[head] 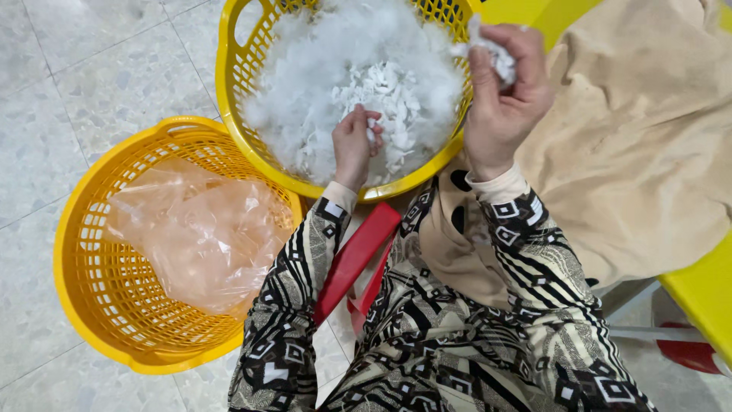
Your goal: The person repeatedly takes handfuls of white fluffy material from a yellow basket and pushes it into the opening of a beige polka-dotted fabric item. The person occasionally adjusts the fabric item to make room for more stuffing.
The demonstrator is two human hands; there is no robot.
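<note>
A yellow plastic basket (229, 84) at the top holds a heap of white fluffy stuffing and torn white scraps (358, 69). My left hand (354, 145) reaches into it, fingers closed on some of the white scraps near the front of the heap. My right hand (507, 95) is raised over the basket's right rim, pinching a small wad of white stuffing (492, 49) between thumb and fingers. Both arms wear patterned black and cream sleeves.
A second yellow basket (84, 252) at the left holds a crumpled clear plastic bag (198, 229). Beige cloth (640, 137) lies at the right over a yellow surface (705, 297). A red stool (358, 255) sits under my arms. The floor is pale speckled tile.
</note>
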